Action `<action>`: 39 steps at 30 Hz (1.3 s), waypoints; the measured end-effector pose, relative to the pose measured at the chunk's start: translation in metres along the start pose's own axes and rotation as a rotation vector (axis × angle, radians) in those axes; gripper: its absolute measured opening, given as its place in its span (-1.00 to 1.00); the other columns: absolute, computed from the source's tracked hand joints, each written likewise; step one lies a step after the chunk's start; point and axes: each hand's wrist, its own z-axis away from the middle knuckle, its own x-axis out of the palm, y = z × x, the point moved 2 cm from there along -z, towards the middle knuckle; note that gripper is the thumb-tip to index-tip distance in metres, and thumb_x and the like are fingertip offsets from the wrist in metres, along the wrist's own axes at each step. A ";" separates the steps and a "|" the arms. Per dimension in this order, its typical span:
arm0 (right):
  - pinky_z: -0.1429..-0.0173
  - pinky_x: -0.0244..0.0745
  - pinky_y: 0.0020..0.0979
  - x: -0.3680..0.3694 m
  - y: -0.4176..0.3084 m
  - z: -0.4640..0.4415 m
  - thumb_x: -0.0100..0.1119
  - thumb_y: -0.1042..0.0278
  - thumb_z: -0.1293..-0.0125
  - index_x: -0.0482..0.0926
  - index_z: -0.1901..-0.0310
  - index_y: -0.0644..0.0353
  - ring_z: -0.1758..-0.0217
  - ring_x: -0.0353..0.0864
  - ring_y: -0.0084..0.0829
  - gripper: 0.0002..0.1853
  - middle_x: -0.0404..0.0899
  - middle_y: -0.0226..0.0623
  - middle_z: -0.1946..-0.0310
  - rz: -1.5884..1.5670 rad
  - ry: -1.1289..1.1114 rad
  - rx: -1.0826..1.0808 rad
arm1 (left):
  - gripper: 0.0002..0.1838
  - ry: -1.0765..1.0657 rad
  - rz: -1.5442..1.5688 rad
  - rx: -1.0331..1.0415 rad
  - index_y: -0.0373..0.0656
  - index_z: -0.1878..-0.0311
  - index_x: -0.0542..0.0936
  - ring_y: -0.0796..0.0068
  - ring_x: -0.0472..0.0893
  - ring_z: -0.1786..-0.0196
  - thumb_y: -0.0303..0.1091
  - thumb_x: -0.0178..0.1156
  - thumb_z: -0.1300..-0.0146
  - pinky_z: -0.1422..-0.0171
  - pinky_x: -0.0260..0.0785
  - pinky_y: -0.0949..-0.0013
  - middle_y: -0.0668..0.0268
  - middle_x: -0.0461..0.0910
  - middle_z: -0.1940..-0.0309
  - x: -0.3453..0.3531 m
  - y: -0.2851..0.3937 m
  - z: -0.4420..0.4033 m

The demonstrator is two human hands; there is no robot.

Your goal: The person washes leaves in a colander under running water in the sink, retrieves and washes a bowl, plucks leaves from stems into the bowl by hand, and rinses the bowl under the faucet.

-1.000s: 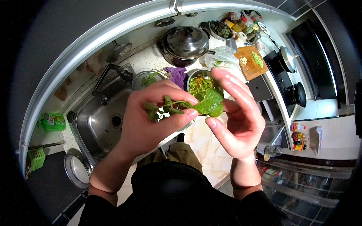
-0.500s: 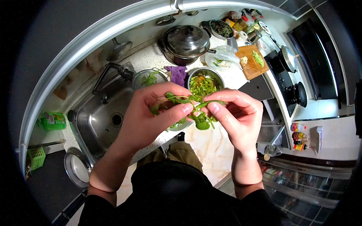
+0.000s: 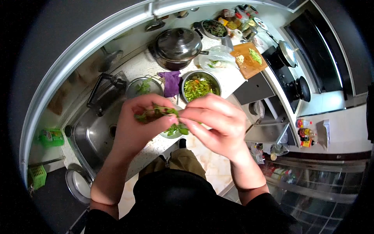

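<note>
Sprig (image 3: 156, 112) crosswise, left hand (image 3: 136, 121) to right hand (image 3: 220, 121)

Counter strip (image 3: 229, 80) btwn steel bowl (image 3: 219, 89) & cutting board (image 3: 247, 72) is open; plastic bag (image 3: 219, 57) blocks its far end. Purple cloth (image 3: 171, 83) fills gap btwn bowl & strainer (image 3: 135, 89), w/ lidded pot (image 3: 178, 46) behind. Faucet (image 3: 97, 93) juts at sink's (image 3: 93, 130) far side.

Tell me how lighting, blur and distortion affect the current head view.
Head view: strong fisheye bending, with the cabinet edge curving in an arc and corners falling to black; the right hand and the greens look slightly smeared, probably by motion; highlights glint on the dark pot's lid; the black shirt shows little detail.
</note>
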 end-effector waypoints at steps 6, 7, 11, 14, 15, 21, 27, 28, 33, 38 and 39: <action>0.35 0.46 -0.36 0.040 0.012 0.021 0.26 0.60 -0.14 0.55 0.32 0.25 0.42 0.57 -0.26 -0.90 0.53 -0.21 0.40 -0.054 0.149 0.286 | -0.87 0.134 -0.048 0.012 -0.23 0.31 0.62 0.68 0.57 0.27 -0.60 0.33 -0.04 0.13 0.40 0.56 0.40 0.63 0.37 -0.011 -0.038 -0.009; 0.36 0.46 -0.37 0.047 0.014 0.025 0.25 0.59 -0.16 0.56 0.31 0.26 0.43 0.57 -0.29 -0.92 0.54 -0.20 0.41 -0.076 0.174 0.335 | -0.87 0.125 -0.052 0.012 -0.23 0.31 0.62 0.68 0.57 0.27 -0.60 0.33 -0.04 0.13 0.40 0.56 0.40 0.63 0.37 -0.014 -0.042 -0.008; 0.41 0.43 -0.41 0.064 0.062 0.060 0.22 0.55 -0.23 0.60 0.30 0.29 0.48 0.55 -0.38 -0.97 0.55 -0.20 0.41 -0.001 0.293 0.552 | -0.88 0.092 -0.130 -0.170 -0.21 0.33 0.62 0.66 0.58 0.28 -0.58 0.35 -0.05 0.14 0.40 0.53 0.39 0.64 0.37 -0.020 -0.066 0.002; 0.28 0.49 -0.31 0.078 0.117 0.120 0.20 0.54 -0.22 0.65 0.26 0.33 0.41 0.59 -0.27 -0.91 0.59 -0.14 0.41 0.083 0.274 0.777 | -0.87 0.131 -0.062 -0.284 -0.21 0.27 0.64 0.63 0.60 0.26 -0.51 0.37 -0.10 0.15 0.42 0.51 0.36 0.65 0.35 -0.029 -0.096 0.012; 0.15 0.52 -0.23 0.085 0.143 0.150 0.18 0.56 -0.20 0.65 0.23 0.34 0.29 0.64 -0.15 -0.87 0.63 -0.08 0.32 0.156 0.273 0.787 | -0.87 0.185 -0.028 -0.319 -0.18 0.27 0.64 0.56 0.61 0.23 -0.50 0.38 -0.10 0.12 0.45 0.43 0.36 0.65 0.33 -0.031 -0.103 0.014; 0.00 0.55 -0.25 0.121 0.235 0.251 0.05 0.48 -0.33 0.62 -0.05 0.22 0.15 0.69 -0.05 -0.71 0.66 0.03 0.14 -0.170 0.106 0.990 | -0.74 0.294 -0.001 -0.533 -0.18 0.08 0.63 0.57 0.62 0.16 -0.37 0.40 -0.18 0.10 0.50 0.47 0.33 0.65 0.20 -0.049 -0.179 0.011; 0.08 0.56 -0.23 0.096 0.199 0.215 0.12 0.45 -0.29 0.66 0.04 0.19 0.20 0.66 -0.04 -0.76 0.66 -0.02 0.18 0.177 -0.106 0.878 | -0.72 0.315 0.032 -0.636 -0.20 0.06 0.62 0.54 0.63 0.15 -0.35 0.38 -0.20 0.06 0.53 0.46 0.32 0.64 0.16 -0.053 -0.223 0.009; 0.08 0.56 -0.23 0.096 0.195 0.215 0.17 0.45 -0.24 0.69 0.11 0.20 0.18 0.67 -0.06 -0.79 0.66 -0.04 0.17 0.127 0.005 0.863 | -0.73 0.320 0.085 -0.668 -0.20 0.06 0.62 0.54 0.62 0.15 -0.35 0.38 -0.21 0.06 0.53 0.46 0.33 0.63 0.16 -0.055 -0.229 0.008; 0.14 0.57 -0.27 0.110 0.177 0.203 0.21 0.50 -0.22 0.69 0.22 0.29 0.25 0.70 -0.16 -0.86 0.69 -0.06 0.24 0.118 0.025 0.912 | -0.75 0.321 0.306 -0.690 -0.17 0.07 0.62 0.54 0.57 0.13 -0.34 0.37 -0.22 -0.02 0.50 0.41 0.37 0.61 0.18 -0.052 -0.248 0.001; 0.27 0.52 -0.45 0.134 0.172 0.208 0.22 0.39 -0.31 0.69 0.22 0.32 0.43 0.59 -0.51 -0.83 0.69 -0.31 0.40 -0.421 0.071 0.980 | -0.77 0.309 0.402 -0.688 -0.12 0.07 0.63 0.55 0.55 0.11 -0.33 0.37 -0.22 -0.05 0.45 0.39 0.41 0.60 0.18 -0.051 -0.263 -0.003; 0.28 0.52 -0.51 0.133 0.162 0.199 0.22 0.39 -0.34 0.69 0.21 0.32 0.43 0.59 -0.56 -0.83 0.69 -0.34 0.39 -0.623 0.000 1.139 | -0.77 0.307 0.403 -0.659 -0.11 0.08 0.63 0.56 0.54 0.11 -0.33 0.36 -0.23 -0.04 0.43 0.40 0.41 0.59 0.17 -0.049 -0.262 -0.003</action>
